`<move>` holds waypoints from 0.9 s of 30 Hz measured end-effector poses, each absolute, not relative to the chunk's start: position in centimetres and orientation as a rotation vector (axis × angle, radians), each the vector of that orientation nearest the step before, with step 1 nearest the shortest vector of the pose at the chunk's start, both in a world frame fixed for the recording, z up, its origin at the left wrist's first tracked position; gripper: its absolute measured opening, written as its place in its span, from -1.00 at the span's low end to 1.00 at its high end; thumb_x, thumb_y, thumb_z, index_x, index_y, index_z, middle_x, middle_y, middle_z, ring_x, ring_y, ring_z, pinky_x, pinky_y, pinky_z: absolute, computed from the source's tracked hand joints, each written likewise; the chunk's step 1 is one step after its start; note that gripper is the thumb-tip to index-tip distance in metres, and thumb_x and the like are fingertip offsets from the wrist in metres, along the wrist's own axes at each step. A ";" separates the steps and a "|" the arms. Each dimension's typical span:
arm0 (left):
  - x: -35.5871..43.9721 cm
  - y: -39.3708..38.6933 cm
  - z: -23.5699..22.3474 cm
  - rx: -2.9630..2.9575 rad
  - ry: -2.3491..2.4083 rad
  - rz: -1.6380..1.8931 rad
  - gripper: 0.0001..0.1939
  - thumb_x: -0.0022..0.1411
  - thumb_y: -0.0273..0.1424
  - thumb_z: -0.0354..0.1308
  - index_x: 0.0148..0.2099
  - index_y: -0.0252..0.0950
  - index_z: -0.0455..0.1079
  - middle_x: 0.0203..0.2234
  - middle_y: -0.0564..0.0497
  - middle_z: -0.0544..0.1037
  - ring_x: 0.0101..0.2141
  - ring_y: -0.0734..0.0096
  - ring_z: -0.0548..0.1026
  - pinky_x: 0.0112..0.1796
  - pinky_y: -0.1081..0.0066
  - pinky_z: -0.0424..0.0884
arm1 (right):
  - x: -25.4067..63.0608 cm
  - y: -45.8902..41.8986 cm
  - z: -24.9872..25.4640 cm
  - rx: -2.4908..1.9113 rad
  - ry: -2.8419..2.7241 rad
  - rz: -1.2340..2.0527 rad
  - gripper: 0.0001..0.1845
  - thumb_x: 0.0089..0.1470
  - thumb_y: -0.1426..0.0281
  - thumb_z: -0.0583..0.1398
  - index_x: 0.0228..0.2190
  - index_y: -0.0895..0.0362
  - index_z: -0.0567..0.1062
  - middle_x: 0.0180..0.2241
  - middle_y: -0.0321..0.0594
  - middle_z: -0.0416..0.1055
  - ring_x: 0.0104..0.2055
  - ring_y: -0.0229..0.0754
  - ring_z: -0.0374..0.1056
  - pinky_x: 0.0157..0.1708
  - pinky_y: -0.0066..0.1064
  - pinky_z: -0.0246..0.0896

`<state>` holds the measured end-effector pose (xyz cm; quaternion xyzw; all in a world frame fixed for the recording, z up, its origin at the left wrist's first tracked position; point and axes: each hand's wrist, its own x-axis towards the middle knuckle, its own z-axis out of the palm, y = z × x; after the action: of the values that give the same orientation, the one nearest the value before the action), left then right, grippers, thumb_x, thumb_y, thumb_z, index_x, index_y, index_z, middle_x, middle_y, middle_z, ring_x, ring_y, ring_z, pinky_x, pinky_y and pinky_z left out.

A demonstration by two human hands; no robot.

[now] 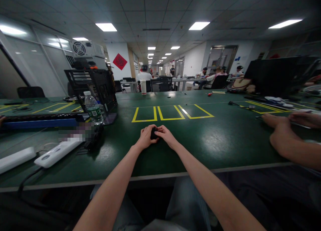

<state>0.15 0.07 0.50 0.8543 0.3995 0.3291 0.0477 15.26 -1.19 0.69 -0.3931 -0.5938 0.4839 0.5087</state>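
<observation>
A small black object (153, 133) sits between my two hands, just above or on the green table (160, 157); its kind is too small and dark to make out. My left hand (146, 137) curls around its left side with closed fingers. From the right, my right hand (165, 135) pinches it with thumb and fingertips. Beyond my hands, yellow tape outlines (170, 119) mark rectangles on the tabletop.
To the left stand a water bottle (93, 107), a black open computer case (100, 84) and a white power strip (57, 154). A white cup (143, 87) stands at the back edge. At right, another person's hands (281, 127) rest near a dark monitor (278, 75).
</observation>
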 end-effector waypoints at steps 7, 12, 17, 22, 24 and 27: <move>0.2 0.2 0.4 2.611 1.205 1.022 -0.44 -0.05 -0.38 0.19 -0.01 -0.17 0.05 -0.11 0.01 0.30 -0.09 0.22 0.28 -0.11 0.25 0.10 | 15.1 -0.9 0.5 -0.966 -1.410 1.155 -0.74 -0.13 0.27 0.19 -0.35 0.11 0.36 -0.38 -0.27 0.37 -0.27 -0.20 0.29 -0.28 -0.34 0.17; 0.2 0.2 0.2 2.614 1.209 1.030 -0.43 -0.07 -0.38 0.20 -0.01 -0.17 0.04 -0.11 0.01 0.30 -0.10 0.22 0.28 -0.11 0.25 0.09 | 15.1 -0.7 0.5 -0.977 -1.389 1.177 -0.74 -0.18 0.32 0.21 -0.37 0.17 0.39 -0.34 -0.23 0.38 -0.24 -0.19 0.28 -0.21 -0.31 0.14; 0.2 0.2 0.3 2.620 1.208 1.024 -0.45 -0.06 -0.36 0.19 -0.02 -0.16 0.06 -0.14 0.02 0.32 -0.12 0.22 0.30 -0.13 0.26 0.10 | 15.1 -1.4 1.1 -0.933 -1.414 1.180 -0.73 -0.23 0.38 0.25 -0.38 0.11 0.35 -0.39 -0.32 0.37 -0.28 -0.24 0.29 -0.24 -0.35 0.16; 0.2 0.2 0.3 2.630 1.207 1.023 -0.43 -0.05 -0.36 0.19 0.00 -0.16 0.04 -0.11 0.02 0.30 -0.10 0.23 0.28 -0.11 0.27 0.10 | 15.1 -1.0 0.7 -0.962 -1.390 1.162 -0.75 -0.16 0.30 0.21 -0.37 0.13 0.36 -0.39 -0.29 0.36 -0.27 -0.23 0.28 -0.23 -0.34 0.16; 0.2 0.2 0.3 2.635 1.211 1.020 -0.43 -0.05 -0.37 0.19 0.00 -0.17 0.04 -0.11 0.01 0.30 -0.09 0.24 0.28 -0.11 0.27 0.10 | 15.2 -0.8 0.5 -0.978 -1.384 1.168 -0.73 -0.16 0.30 0.22 -0.36 0.16 0.37 -0.35 -0.24 0.37 -0.25 -0.21 0.28 -0.21 -0.32 0.15; 0.2 0.2 0.3 2.644 1.225 1.015 -0.43 -0.05 -0.36 0.19 0.00 -0.18 0.04 -0.11 0.00 0.30 -0.10 0.23 0.29 -0.12 0.27 0.11 | 15.3 -0.8 0.5 -0.969 -1.396 1.188 -0.74 -0.17 0.32 0.22 -0.37 0.17 0.38 -0.34 -0.23 0.38 -0.24 -0.20 0.28 -0.20 -0.31 0.15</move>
<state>0.16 0.20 0.27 0.8565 0.3969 0.3288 0.0279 15.31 -0.76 0.51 -0.4022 -0.5796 0.4932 0.5090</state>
